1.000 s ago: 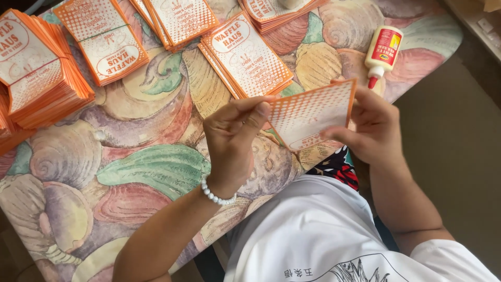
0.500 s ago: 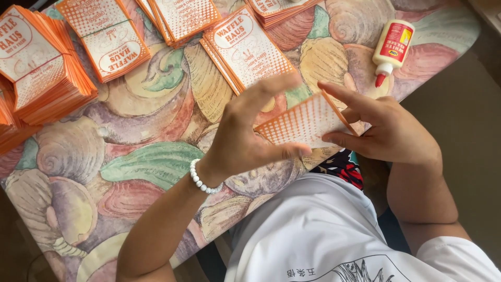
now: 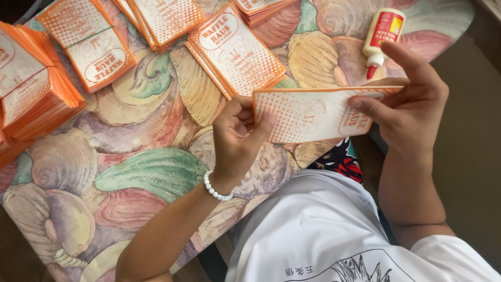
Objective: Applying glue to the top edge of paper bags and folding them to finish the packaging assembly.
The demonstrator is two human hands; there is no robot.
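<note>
The orange-and-white printed paper sleeve (image 3: 313, 112), likely light, thin and easily creased, was held below the white glue bottle (image 3: 382, 32); left hand (image 3: 237, 138) and right hand (image 3: 412, 102) pinched its opposite ends.

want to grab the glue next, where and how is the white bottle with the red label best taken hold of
Take the glue bottle around its broad labelled body, coming from above with fingers across its width. It lies flat on the table, red nozzle pointing toward the person, so the body offers the widest grip while the narrow tip would slip. The right hand is nearest, though it now holds the orange card.
</note>
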